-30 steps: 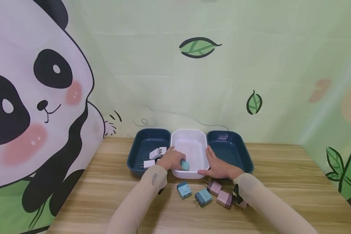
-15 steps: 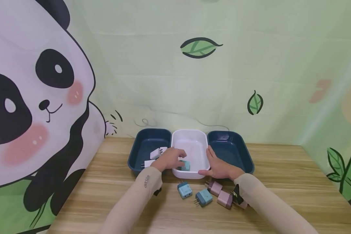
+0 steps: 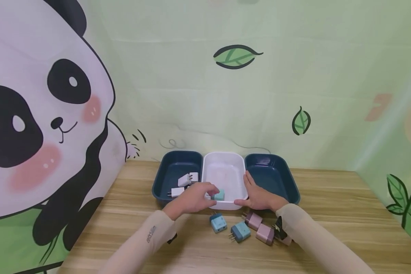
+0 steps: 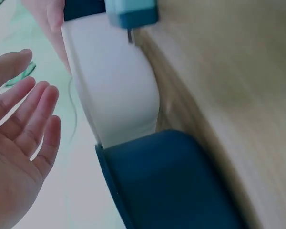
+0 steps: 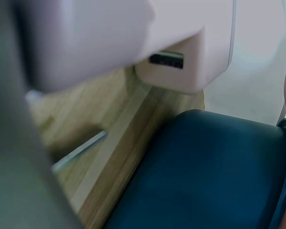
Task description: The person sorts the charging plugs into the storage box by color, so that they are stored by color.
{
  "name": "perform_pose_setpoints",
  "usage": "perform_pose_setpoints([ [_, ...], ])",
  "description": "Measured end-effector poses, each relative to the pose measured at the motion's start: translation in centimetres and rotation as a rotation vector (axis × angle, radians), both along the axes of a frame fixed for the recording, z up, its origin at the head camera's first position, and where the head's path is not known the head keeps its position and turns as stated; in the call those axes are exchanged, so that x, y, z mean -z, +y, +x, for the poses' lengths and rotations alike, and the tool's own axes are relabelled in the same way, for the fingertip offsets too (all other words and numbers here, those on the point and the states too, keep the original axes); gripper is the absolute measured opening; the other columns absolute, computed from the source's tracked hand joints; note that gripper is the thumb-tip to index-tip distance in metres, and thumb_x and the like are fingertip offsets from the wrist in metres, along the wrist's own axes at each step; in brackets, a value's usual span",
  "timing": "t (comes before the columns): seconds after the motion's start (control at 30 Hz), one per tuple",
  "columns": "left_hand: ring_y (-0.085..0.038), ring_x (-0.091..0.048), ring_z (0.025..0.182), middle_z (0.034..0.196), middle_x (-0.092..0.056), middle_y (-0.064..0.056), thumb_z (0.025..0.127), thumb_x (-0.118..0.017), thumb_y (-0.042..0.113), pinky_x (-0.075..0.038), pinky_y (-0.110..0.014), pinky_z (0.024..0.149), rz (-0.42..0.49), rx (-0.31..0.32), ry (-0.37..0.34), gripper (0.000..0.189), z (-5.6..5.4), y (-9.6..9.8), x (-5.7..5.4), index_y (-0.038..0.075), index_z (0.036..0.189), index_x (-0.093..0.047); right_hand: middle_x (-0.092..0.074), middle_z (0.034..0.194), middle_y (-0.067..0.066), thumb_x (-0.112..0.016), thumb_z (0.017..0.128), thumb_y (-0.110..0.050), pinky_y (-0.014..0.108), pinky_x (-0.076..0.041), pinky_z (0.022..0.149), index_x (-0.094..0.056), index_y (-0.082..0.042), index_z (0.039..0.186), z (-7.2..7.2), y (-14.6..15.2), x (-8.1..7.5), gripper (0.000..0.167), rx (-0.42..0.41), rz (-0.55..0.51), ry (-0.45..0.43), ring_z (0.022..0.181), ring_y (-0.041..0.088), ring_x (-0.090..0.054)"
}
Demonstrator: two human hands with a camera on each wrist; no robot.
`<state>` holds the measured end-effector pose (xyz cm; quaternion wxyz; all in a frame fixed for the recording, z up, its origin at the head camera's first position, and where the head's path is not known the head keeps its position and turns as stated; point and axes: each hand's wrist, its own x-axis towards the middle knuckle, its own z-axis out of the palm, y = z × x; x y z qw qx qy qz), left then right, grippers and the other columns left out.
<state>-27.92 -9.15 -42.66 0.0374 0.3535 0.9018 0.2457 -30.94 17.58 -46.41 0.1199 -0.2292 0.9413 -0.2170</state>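
Note:
In the head view my left hand (image 3: pixel 195 197) hovers over the front left of the white tray (image 3: pixel 226 163), its fingers loosely bent. The left wrist view shows those fingers spread with nothing between them. A light teal USB charger (image 3: pixel 219 195) lies in the tray's front part, just past the fingertips. My right hand (image 3: pixel 260 196) rests along the tray's right rim, fingers straight and thumb at the front corner. In front of the trays lie two blue chargers (image 3: pixel 240 231) and several pink chargers (image 3: pixel 265 233), prongs showing on some. Part of one pink charger is hidden by my right wrist.
A dark blue tray (image 3: pixel 161 171) with several white chargers (image 3: pixel 177 191) stands left of the white one. Another dark blue tray (image 3: pixel 287 179) adjoins it on the right. All stand on a wood-grain table (image 3: pixel 328 205) before a printed panda backdrop (image 3: pixel 178 95).
My left hand has let go of the teal charger in the white tray and drawn back toward the front left. My right hand stays at the rim. The head view has shifted slightly.

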Motion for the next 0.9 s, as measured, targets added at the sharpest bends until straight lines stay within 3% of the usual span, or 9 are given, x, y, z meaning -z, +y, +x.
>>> perform_pose_setpoints([
  [0.23,-0.012,-0.060,0.096,0.107,-0.066,0.000,0.084,-0.072,0.021,-0.048,-0.026,0.085,-0.037,0.060,-0.045,0.030,1.9,-0.1,0.6,0.011,0.112,-0.066,0.015,0.154,0.019,-0.060,0.081,-0.062,0.054,-0.023,0.107,0.005,0.003,0.148,0.0,0.0,0.1,0.114,0.015,-0.013,-0.006,0.140,0.040,-0.008],
  [0.47,-0.008,-0.056,0.100,0.110,-0.063,0.003,0.080,-0.076,0.019,-0.044,-0.024,0.090,-0.141,0.201,-0.029,0.035,2.5,0.1,2.0,0.012,0.113,-0.065,0.016,0.154,0.020,-0.059,0.081,-0.063,0.053,-0.022,0.108,0.005,0.004,0.148,0.1,-0.1,0.0,0.115,0.008,-0.003,-0.008,0.140,0.040,-0.006],
  [0.7,-0.006,-0.053,0.104,0.117,-0.058,0.006,0.076,-0.080,0.016,-0.042,-0.024,0.094,-0.176,0.194,-0.044,0.045,2.4,0.6,4.0,0.016,0.118,-0.062,0.016,0.154,0.020,-0.059,0.081,-0.064,0.053,-0.022,0.108,0.005,0.004,0.148,0.1,-0.1,0.0,0.115,0.002,-0.003,-0.006,0.140,0.040,-0.008],
  [0.9,-0.007,-0.052,0.108,0.121,-0.056,0.006,0.075,-0.080,0.015,-0.041,-0.026,0.096,-0.188,0.192,-0.022,0.051,2.2,0.9,4.6,0.016,0.122,-0.059,0.016,0.154,0.020,-0.060,0.082,-0.061,0.053,-0.022,0.108,0.006,0.004,0.148,-0.1,0.0,0.1,0.114,0.001,-0.015,-0.003,0.140,0.040,-0.008],
])
